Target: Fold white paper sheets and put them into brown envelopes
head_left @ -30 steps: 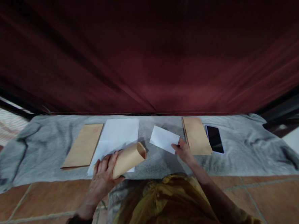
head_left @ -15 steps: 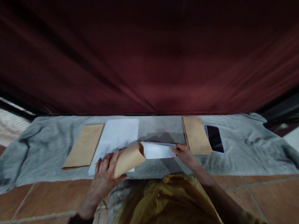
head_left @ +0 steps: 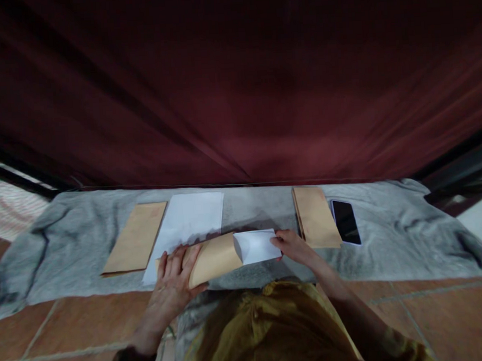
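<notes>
My left hand [head_left: 175,274] is wrapped round the closed end of a brown paper envelope [head_left: 217,258], which bulges into a curve with its mouth facing right. Folded white paper [head_left: 256,246] sits partly inside that mouth, its outer part still showing. My right hand [head_left: 288,245] pinches the paper's right end between thumb and fingers. Under and behind the envelope lies a stack of white sheets [head_left: 192,216]. How far the paper reaches inside the envelope is hidden.
Brown envelopes [head_left: 135,238] lie at the left, and another envelope stack [head_left: 316,216] at the right. Beside it rests a phone [head_left: 346,222]. All lie on a grey cloth [head_left: 391,231] over a narrow surface. A dark red curtain [head_left: 236,104] hangs behind; tiled floor [head_left: 86,320] is in front.
The envelope's mouth has come round the folded paper's left end, and less of the paper shows. Its opening no longer gapes as before. Both hands keep their hold.
</notes>
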### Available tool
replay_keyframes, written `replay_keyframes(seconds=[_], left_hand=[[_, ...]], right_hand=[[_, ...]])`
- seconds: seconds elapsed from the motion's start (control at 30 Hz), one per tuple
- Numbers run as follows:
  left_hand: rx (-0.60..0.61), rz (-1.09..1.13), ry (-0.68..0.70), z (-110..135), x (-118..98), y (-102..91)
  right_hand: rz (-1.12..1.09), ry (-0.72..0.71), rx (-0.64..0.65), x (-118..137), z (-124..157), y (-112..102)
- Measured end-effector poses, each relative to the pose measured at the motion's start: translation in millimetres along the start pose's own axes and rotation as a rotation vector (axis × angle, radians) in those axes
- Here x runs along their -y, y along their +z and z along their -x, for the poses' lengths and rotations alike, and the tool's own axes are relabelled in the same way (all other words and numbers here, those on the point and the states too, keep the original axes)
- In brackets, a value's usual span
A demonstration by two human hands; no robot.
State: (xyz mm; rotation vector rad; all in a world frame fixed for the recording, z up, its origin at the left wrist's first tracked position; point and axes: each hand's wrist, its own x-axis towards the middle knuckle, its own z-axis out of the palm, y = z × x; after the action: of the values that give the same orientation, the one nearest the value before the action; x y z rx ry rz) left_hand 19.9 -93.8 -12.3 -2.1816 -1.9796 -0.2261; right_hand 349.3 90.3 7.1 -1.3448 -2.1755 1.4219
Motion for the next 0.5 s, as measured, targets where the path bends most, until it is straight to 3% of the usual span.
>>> replay_keyframes(seconds=[0.13,0.23,0.5], left_hand=[[0.005,0.003,0.012,-12,-10,-6.2],[-0.001,0.021,0.009,-19,-15,-9.0],[0.000,0.064,0.021,-29,-30,-3.0]], right_hand=[[-0.145,-0.010,-0.052,-2,-1,22],[-0.261,-0.054,-0.195,-6,-1,34],[-0.238,-0.151,-0.386,-11,1,49]])
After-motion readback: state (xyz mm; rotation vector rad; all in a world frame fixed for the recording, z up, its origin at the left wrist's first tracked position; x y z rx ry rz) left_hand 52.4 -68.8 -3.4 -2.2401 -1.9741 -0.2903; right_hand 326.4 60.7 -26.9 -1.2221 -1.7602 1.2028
